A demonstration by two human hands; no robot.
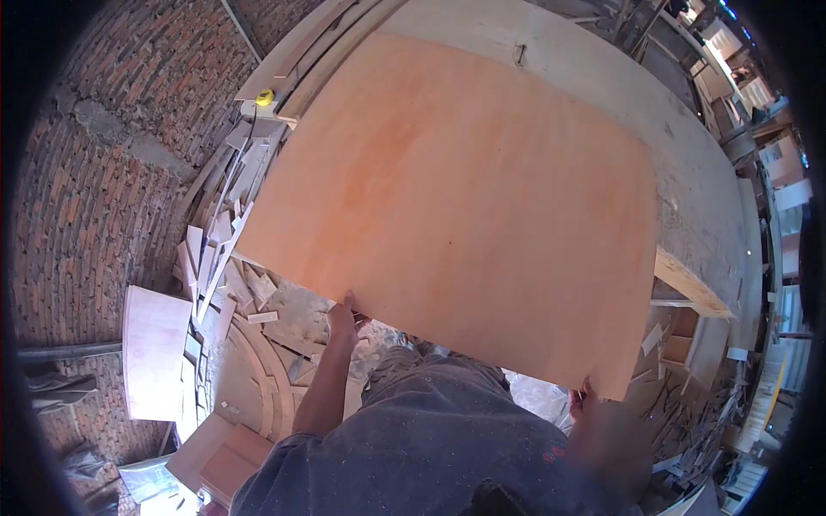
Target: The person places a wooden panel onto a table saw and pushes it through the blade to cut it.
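Note:
A large reddish-tan plywood sheet (465, 206) spreads out in front of me, its far part over a pale worktable (697, 189). Its near edge sticks out past the table toward my body. At the left part of that edge, my left hand (346, 320) grips the sheet, thumb on top and fingers underneath. Close to the near right corner, my right hand (585, 402) pinches the same edge, its thumb also on top. The sheet hides most of the fingers of both hands.
A yellow tape measure (264, 97) lies at the far left beside long boards (323, 60). Wood offcuts (249, 288) litter the floor at left, below a brick wall (103, 198). A pale panel (157, 353) leans there. More scraps and an open wooden box (680, 337) are at right.

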